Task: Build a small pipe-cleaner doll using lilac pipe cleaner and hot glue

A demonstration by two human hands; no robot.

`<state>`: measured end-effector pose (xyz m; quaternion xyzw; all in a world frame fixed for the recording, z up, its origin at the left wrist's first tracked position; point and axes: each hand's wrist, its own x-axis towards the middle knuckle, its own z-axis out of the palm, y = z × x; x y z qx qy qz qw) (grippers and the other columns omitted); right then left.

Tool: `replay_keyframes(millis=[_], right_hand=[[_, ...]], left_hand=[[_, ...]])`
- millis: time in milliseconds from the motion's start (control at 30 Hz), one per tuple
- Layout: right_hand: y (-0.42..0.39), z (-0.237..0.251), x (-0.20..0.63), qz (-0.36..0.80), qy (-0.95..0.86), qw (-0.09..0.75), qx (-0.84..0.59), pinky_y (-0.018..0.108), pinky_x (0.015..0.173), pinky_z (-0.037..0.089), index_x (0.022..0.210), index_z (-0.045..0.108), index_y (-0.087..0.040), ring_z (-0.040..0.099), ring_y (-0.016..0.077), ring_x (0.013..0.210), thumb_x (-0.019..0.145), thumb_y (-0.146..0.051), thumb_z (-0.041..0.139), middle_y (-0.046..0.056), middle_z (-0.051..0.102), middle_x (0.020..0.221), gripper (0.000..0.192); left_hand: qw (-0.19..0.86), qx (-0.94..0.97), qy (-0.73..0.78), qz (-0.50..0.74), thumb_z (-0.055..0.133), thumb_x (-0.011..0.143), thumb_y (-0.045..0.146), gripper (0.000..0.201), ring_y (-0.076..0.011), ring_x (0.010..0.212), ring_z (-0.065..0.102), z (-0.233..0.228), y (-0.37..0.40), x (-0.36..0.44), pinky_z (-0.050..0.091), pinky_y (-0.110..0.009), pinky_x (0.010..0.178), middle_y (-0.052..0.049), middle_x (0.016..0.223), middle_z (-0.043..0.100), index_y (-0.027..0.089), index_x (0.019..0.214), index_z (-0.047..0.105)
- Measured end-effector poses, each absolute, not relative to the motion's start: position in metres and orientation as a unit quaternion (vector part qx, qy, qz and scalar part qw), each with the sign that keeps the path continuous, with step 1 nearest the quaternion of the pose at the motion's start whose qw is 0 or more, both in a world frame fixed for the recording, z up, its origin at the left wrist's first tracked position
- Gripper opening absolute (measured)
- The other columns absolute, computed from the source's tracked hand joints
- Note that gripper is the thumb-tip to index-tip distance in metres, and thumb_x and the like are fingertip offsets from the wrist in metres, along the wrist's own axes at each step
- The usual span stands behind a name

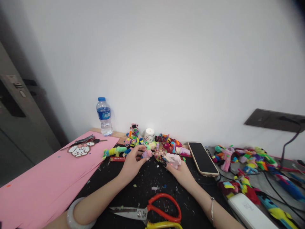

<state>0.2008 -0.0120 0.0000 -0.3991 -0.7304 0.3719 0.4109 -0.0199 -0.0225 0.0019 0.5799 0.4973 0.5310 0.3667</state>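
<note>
Both hands work a fuzzy figure at the mat's 12 o'clock.
Left hand pinches its pink tip; right hand clamped on pink glue gun. Risk: nozzle close to fingers, burn likely w/ a slip.

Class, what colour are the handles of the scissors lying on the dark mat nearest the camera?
The scissors have red-orange handles, seen best in the head view.

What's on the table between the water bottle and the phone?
In the head view: a white candle jar and heaped colourful fuzzy figures lie between the water bottle and the phone.
</note>
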Motion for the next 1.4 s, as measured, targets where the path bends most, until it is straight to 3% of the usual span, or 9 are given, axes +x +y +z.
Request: replay_keyframes(millis=[1200,1400], right_hand=[[-0.0126,-0.0005,0.2013,0.364,-0.739,0.403,-0.399,0.039,0.091,0.047,0.107,0.065,-0.018,0.063,0.0258,0.101,0.077,-0.022,0.061,0.008,0.067,0.111,0.03],[-0.0146,-0.0021,0.1992,0.32,-0.741,0.413,-0.422,0.036,0.085,0.05,0.102,0.066,-0.017,0.064,0.0257,0.096,0.078,-0.024,0.058,0.009,0.069,0.104,0.026]], left_hand=[[0.37,0.585,0.494,0.526,0.065,0.067,0.018,0.032,-0.0189,0.084,0.062,0.0025,-0.0231,-0.0199,0.05,-0.032,0.072,-0.004,0.096,0.062,0.02,0.098,0.056],[0.382,0.588,0.488,0.519,0.065,0.068,0.017,0.031,-0.0187,0.084,0.062,0.0026,-0.0238,-0.0183,0.05,-0.032,0.073,-0.004,0.097,0.06,0.019,0.098,0.055]])
